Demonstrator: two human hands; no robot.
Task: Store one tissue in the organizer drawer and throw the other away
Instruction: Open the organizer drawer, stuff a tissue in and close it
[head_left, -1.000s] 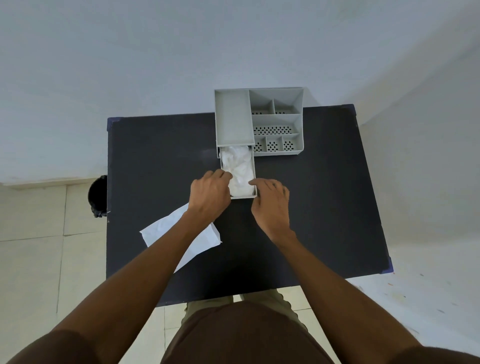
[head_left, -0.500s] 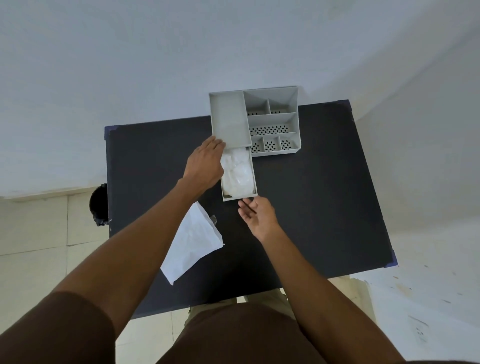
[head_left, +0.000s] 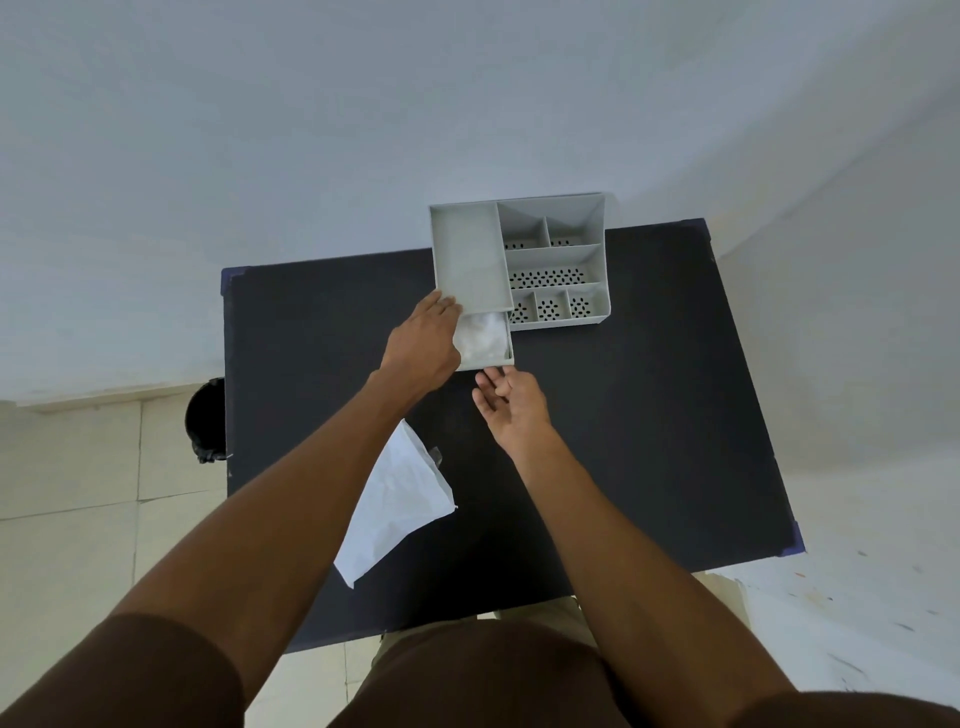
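Head view shows one crumpled tissue (head_left: 483, 338) already lying in the organizer drawer (head_left: 491, 358), which is part-way out — the left hand (head_left: 423, 345) rests flat on the organizer (head_left: 519, 260), gripping nothing, and the right hand (head_left: 511, 402), palm up and loosely open, touches the drawer's near edge. Shutting the drawer looks next; then the flat tissue (head_left: 397, 506), near-left on the black table (head_left: 649, 415), must go to the dark bin (head_left: 208, 421) past the table's left edge — open room right.

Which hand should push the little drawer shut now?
Probably the right hand. Its fingertips sit right at the drawer front, open and empty. The left hand rests along the drawer's side by the organizer, steadying it, with the tissue already inside.
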